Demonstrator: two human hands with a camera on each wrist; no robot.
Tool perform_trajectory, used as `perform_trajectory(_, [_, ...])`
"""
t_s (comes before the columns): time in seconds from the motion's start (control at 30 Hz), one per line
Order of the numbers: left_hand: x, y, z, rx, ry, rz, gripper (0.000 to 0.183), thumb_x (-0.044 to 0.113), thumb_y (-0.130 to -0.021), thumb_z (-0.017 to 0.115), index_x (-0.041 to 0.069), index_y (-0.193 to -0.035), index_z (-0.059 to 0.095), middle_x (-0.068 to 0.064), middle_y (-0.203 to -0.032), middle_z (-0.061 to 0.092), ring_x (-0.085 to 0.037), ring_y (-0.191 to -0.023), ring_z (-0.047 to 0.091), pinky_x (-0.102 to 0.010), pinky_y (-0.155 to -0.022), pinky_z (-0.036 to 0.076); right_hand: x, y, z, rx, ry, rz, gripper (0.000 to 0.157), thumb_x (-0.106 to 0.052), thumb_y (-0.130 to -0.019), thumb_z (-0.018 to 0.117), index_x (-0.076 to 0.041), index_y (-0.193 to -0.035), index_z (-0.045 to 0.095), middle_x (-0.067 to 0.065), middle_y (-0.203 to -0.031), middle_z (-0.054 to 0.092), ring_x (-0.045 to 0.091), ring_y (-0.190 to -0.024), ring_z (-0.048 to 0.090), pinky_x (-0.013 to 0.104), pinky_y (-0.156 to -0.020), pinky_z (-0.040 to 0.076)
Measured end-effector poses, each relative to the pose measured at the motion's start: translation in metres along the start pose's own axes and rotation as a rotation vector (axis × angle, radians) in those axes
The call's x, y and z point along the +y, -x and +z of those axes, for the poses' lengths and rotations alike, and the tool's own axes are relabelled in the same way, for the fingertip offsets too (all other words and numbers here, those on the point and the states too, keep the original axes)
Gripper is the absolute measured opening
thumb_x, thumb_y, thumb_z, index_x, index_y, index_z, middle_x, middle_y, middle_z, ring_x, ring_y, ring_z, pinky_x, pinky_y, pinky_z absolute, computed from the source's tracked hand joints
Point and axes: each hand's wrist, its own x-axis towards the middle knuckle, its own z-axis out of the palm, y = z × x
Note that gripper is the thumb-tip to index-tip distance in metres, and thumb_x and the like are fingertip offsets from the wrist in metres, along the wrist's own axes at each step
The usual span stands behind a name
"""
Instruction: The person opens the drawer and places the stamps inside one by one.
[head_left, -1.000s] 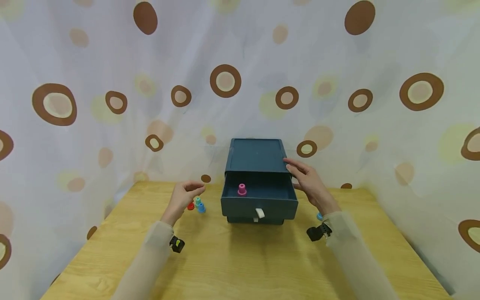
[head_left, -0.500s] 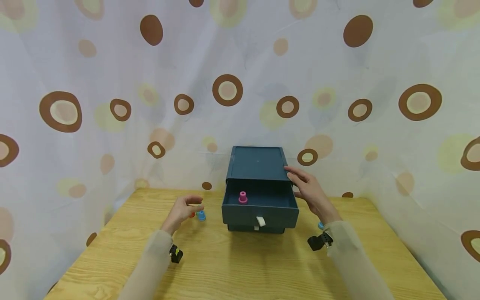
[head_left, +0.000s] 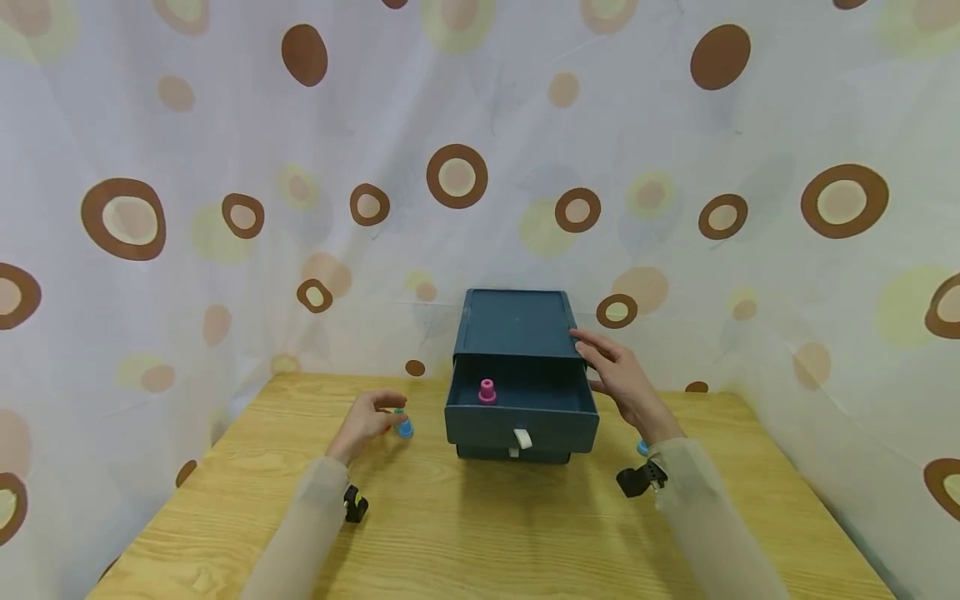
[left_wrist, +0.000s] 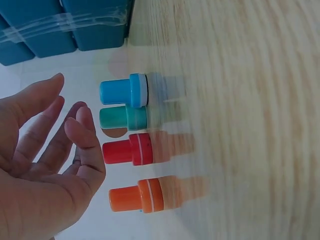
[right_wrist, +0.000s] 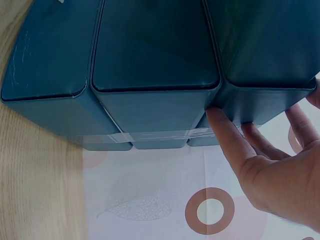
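Note:
My left hand is low beside a row of small toy stamps on the table, its fingers loosely bent and nothing between them. The left wrist view shows the row close to the fingertips: a blue stamp, a teal stamp, a red stamp and an orange stamp, all upright. With fingertips on the top edge and side of a dark blue drawer cabinet, my right hand rests against its right. The top drawer is pulled out, and a pink stamp stands inside it.
Another small blue object sits on the wooden table right of the cabinet, partly behind the right wrist. Clear tape runs across the cabinet's side. A patterned cloth hangs behind and along both sides.
My left hand has come down beside the stamps and now covers part of the row in the head view. The head view has tilted slightly upward. My right hand stays at the cabinet.

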Motion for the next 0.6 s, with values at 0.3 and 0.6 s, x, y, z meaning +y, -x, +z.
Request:
perform_trajectory(0.3, [-0.0056, -0.0025, 0.0027, -0.024, -0.054, -0.003, 0.036, 0.002, -0.088, 0.069, -0.004, -0.123, 0.063, -0.022, -0.127, 0.061, -0.037, -0.12, 0.055, -0.046, -0.092, 0.049, 0.0004, 0.0014, -0.0002, 0.002, -0.005, 0.004, 0.056, -0.042, -0.102, 0.048, -0.017, -0.152, 0.038, 0.011, -0.162, 0.024, 0.037, -0.15, 0.018, 0.063, -0.112, 0.028])
perform_trajectory(0.6, [-0.0071, -0.0022, 0.0026, -0.032, -0.1, -0.033, 0.035, 0.005, -0.088, 0.069, -0.001, -0.122, 0.066, -0.016, -0.123, 0.066, -0.034, -0.115, 0.058, -0.038, -0.081, 0.052, -0.0001, 0.0012, -0.0004, -0.002, -0.002, -0.003, 0.056, -0.042, -0.103, 0.048, -0.017, -0.152, 0.038, 0.011, -0.162, 0.024, 0.037, -0.15, 0.017, 0.064, -0.112, 0.028])
